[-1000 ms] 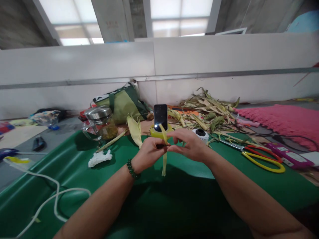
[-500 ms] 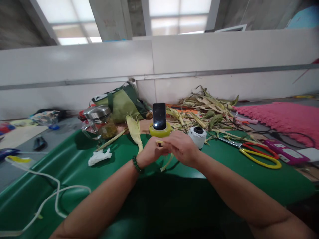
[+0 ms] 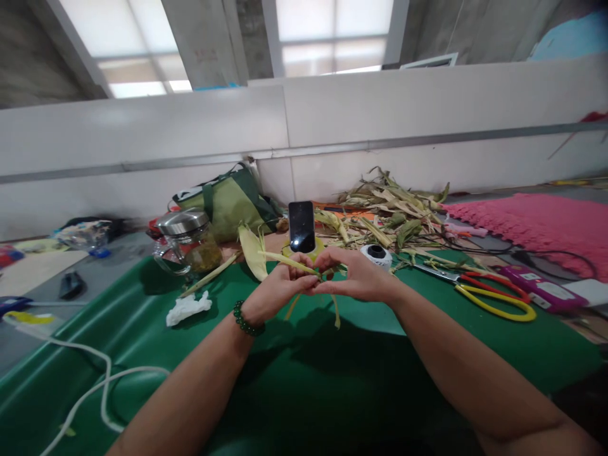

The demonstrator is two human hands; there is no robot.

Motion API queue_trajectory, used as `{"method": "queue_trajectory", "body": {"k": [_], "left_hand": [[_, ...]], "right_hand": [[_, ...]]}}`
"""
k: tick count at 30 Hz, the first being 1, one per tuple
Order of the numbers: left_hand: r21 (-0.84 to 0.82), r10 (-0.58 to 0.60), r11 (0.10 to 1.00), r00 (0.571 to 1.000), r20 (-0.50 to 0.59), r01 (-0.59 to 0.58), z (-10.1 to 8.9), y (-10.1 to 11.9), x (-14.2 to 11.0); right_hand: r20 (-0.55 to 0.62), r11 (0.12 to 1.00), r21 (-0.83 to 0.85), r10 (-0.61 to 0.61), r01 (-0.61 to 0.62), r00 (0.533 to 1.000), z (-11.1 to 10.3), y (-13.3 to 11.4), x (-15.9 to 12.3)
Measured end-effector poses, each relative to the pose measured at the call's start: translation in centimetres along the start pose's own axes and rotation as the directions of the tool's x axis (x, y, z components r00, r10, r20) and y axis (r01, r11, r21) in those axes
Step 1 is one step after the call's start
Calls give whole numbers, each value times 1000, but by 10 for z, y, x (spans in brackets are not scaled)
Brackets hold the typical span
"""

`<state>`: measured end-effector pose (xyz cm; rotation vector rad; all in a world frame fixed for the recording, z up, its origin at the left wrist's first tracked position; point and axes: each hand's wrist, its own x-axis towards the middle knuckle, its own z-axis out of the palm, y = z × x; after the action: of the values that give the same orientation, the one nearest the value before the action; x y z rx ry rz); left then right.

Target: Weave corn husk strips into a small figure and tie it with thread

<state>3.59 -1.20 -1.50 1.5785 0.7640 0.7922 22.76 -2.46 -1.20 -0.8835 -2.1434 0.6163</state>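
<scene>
Strips of pale yellow-green corn husk (image 3: 289, 261) are pinched between my two hands above the green mat (image 3: 209, 354). My left hand (image 3: 280, 285), with a green bead bracelet at the wrist, is closed on the husk strips. Fingertip to fingertip with it, my right hand (image 3: 356, 275) also pinches them. Two thin ends hang below the fingers, and one strip points up to the left. Just behind the hands, a phone (image 3: 302, 227) leans upright in a yellow tape roll (image 3: 320, 246). A whole corn husk (image 3: 253, 251) lies left of it.
A white thread spool (image 3: 377, 255) stands right of my hands, with scissors (image 3: 484, 292) beyond. Piled dry husks (image 3: 394, 202) lie at the back. On the left are a glass jar mug (image 3: 190, 240), crumpled tissue (image 3: 188, 308), a green bag (image 3: 232, 202) and a white cord (image 3: 107, 380).
My hands have turned and opened out a little, so more of the husk strips shows between them. The upper strip now sticks out leftward. The view has shifted slightly.
</scene>
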Motion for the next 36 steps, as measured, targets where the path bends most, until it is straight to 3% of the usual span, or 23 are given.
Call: {"method": "queue_trajectory", "body": {"k": [3,6,10,17,24,29,36], "left_hand": [[33,45,998,999,9,-45,0,1,0],[22,-6,1000,1000,21,6,-1,2,-2],[-24,-86,996,990,111,89,0,5,-5],[-79,-104,989,963,247,127,-2,7,-7],[1,-121,992,973,196,124,0,5,-7],[157,-23,987,1000,13,21,8,-1,-8],[325,52,945,998,-28,-40,14,-5,-12]], "right_hand": [[63,998,47,48,-51,997,0,-1,2],[135,982,170,57,-79,989,1,0,3],[331,880,427,64,-210,942,3,4,3],[454,761,522,134,-385,881,7,1,4],[429,699,520,284,-491,858,12,-4,5],[354,762,401,384,-509,853,11,1,5],[245,870,298,329,-393,912,15,1,3]]}}
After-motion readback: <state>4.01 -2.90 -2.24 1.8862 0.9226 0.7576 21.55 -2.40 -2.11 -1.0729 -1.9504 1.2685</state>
